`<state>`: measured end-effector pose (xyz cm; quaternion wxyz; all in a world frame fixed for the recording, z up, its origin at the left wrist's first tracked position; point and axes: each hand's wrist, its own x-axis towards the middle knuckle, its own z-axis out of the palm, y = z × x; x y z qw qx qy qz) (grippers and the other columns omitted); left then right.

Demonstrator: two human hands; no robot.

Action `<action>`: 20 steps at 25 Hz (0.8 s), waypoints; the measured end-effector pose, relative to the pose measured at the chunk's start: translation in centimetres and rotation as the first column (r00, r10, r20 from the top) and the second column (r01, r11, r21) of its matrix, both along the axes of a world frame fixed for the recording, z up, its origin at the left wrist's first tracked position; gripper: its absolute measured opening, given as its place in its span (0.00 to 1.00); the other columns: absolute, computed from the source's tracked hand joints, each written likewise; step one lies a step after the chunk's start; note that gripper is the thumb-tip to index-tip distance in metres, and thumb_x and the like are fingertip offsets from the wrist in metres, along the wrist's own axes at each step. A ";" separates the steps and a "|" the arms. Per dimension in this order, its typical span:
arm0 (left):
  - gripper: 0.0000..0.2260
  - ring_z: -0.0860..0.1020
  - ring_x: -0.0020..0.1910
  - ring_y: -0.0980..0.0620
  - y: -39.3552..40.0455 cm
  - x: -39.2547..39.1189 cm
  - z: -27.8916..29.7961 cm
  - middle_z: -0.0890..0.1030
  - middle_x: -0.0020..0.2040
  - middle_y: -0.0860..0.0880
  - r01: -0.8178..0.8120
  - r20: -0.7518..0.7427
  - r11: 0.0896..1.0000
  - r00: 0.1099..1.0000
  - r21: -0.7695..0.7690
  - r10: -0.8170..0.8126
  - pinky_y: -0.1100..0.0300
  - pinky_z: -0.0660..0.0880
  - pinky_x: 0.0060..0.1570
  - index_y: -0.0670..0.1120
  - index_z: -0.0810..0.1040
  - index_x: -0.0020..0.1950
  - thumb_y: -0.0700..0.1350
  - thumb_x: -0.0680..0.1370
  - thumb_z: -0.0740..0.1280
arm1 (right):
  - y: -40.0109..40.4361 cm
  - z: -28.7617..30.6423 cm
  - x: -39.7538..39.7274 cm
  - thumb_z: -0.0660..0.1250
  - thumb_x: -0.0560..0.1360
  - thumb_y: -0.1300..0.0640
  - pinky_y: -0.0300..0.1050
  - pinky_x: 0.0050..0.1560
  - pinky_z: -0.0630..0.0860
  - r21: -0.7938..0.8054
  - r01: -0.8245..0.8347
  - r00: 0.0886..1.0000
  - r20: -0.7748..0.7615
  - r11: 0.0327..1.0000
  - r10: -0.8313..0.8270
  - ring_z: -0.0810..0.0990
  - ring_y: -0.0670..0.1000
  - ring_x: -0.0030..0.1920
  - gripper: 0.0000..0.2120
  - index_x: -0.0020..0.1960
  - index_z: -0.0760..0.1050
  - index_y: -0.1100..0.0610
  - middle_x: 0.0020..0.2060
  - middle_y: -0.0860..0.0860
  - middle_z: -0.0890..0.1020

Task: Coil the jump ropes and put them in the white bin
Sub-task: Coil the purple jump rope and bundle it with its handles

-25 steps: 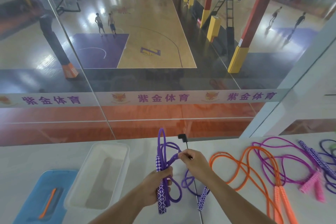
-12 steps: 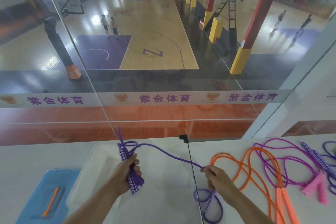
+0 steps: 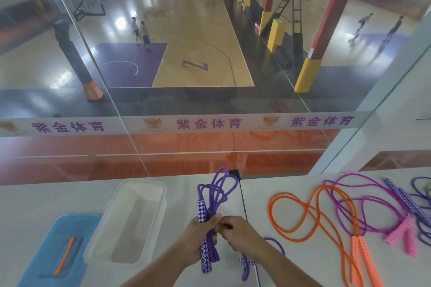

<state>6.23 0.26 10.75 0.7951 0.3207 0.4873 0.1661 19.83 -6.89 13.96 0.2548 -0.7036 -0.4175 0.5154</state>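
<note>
Both hands work low centre frame: my left hand (image 3: pixel 198 240) clamps the purple jump rope (image 3: pixel 215 196) loops and handle, right hand (image 3: pixel 238 233) pinches its limp, light cord, white bin (image 3: pixel 163 190) just left.

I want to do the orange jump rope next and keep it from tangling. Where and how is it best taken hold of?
Probably by the two orange handles, coming from above with the right hand. They lie side by side, stiff and ridged, near the table's front edge, so one grasp could take both. The orange jump rope's cord loops away from them and crosses the pink rope, so lift slowly.
</note>
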 end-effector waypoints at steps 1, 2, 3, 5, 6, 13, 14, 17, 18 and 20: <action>0.08 0.71 0.29 0.50 0.1 -0.1 -0.2 0.74 0.33 0.43 0.011 -0.028 0.999 1.000 0.031 -0.011 0.57 0.71 0.32 0.39 0.81 0.46 0.44 0.78 0.72 | 0.1 0.2 0.1 0.60 0.80 0.54 0.34 0.28 0.66 -0.007 -0.013 1.000 0.016 1.000 0.013 0.69 0.40 0.24 0.12 0.44 0.79 0.55 0.26 0.43 0.75; 0.08 0.72 0.30 0.50 0.2 -0.1 -0.2 0.75 0.34 0.42 0.014 -0.044 0.998 0.999 0.055 -0.011 0.56 0.71 0.33 0.39 0.81 0.45 0.44 0.78 0.72 | 0.1 0.3 0.2 0.60 0.80 0.52 0.35 0.29 0.67 -0.019 -0.019 1.000 0.021 1.000 0.020 0.69 0.41 0.25 0.12 0.43 0.79 0.55 0.28 0.44 0.75; 0.08 0.74 0.31 0.49 0.4 -0.1 -0.2 0.76 0.35 0.41 -0.001 -0.047 0.998 0.999 0.067 0.004 0.56 0.72 0.35 0.39 0.82 0.44 0.44 0.78 0.72 | 0.2 0.2 0.3 0.60 0.79 0.49 0.37 0.30 0.68 -0.039 -0.024 1.000 0.016 0.999 0.025 0.70 0.43 0.26 0.13 0.42 0.79 0.53 0.29 0.46 0.75; 0.08 0.79 0.37 0.45 1.2 0.0 0.1 0.80 0.40 0.38 -0.103 -0.004 0.994 0.995 0.042 0.103 0.52 0.77 0.40 0.38 0.81 0.47 0.42 0.80 0.69 | 0.0 -0.1 0.8 0.62 0.79 0.45 0.39 0.31 0.69 -0.082 -0.050 0.999 0.006 0.995 0.050 0.71 0.46 0.29 0.14 0.41 0.78 0.51 0.31 0.48 0.75; 0.06 0.81 0.39 0.43 2.1 -0.2 0.3 0.81 0.40 0.38 -0.182 0.045 0.983 0.983 0.013 0.181 0.51 0.79 0.41 0.37 0.80 0.48 0.40 0.80 0.68 | -0.2 -0.3 1.2 0.62 0.78 0.45 0.40 0.33 0.69 -0.104 -0.054 0.999 -0.006 0.993 0.054 0.71 0.46 0.30 0.13 0.42 0.78 0.51 0.31 0.48 0.75; 0.09 0.72 0.22 0.54 10.3 -5.3 -0.2 0.71 0.27 0.50 -0.443 0.197 0.886 0.864 -0.140 0.463 0.59 0.78 0.28 0.45 0.70 0.41 0.42 0.80 0.65 | -4.3 -0.8 7.7 0.64 0.79 0.51 0.40 0.34 0.66 -0.136 -0.058 0.998 0.011 0.989 0.060 0.69 0.45 0.29 0.10 0.45 0.83 0.51 0.30 0.45 0.75; 0.10 0.71 0.22 0.54 10.3 -5.5 -0.1 0.70 0.27 0.50 -0.389 0.146 0.916 0.905 -0.096 0.400 0.58 0.77 0.28 0.45 0.70 0.40 0.42 0.81 0.65 | -4.3 -0.8 8.3 0.65 0.79 0.50 0.41 0.34 0.65 -0.127 -0.068 0.998 0.009 0.990 0.070 0.68 0.46 0.30 0.09 0.46 0.83 0.50 0.31 0.46 0.74; 0.11 0.70 0.23 0.52 8.6 -4.9 0.0 0.70 0.29 0.48 -0.146 0.012 0.989 0.989 0.004 0.146 0.58 0.73 0.27 0.43 0.71 0.40 0.43 0.76 0.72 | -3.2 0.5 8.3 0.64 0.81 0.49 0.39 0.34 0.65 -0.056 -0.084 0.996 0.025 0.995 0.085 0.67 0.44 0.29 0.10 0.49 0.84 0.49 0.27 0.42 0.72; 0.12 0.70 0.23 0.52 7.6 -4.3 0.2 0.71 0.30 0.47 -0.056 -0.006 0.998 0.998 0.021 0.056 0.59 0.73 0.27 0.43 0.72 0.41 0.44 0.73 0.74 | -2.5 1.1 7.9 0.64 0.81 0.50 0.36 0.33 0.65 -0.025 -0.090 0.995 0.031 0.996 0.090 0.67 0.43 0.28 0.10 0.49 0.84 0.50 0.25 0.40 0.72; 0.14 0.71 0.25 0.51 5.7 -3.2 0.6 0.75 0.33 0.45 0.095 -0.019 0.994 0.995 0.048 -0.094 0.58 0.73 0.27 0.39 0.75 0.46 0.47 0.73 0.75 | -1.0 2.2 6.9 0.63 0.82 0.50 0.33 0.31 0.63 0.043 -0.101 0.993 0.063 0.994 0.098 0.66 0.40 0.26 0.10 0.51 0.83 0.51 0.24 0.39 0.72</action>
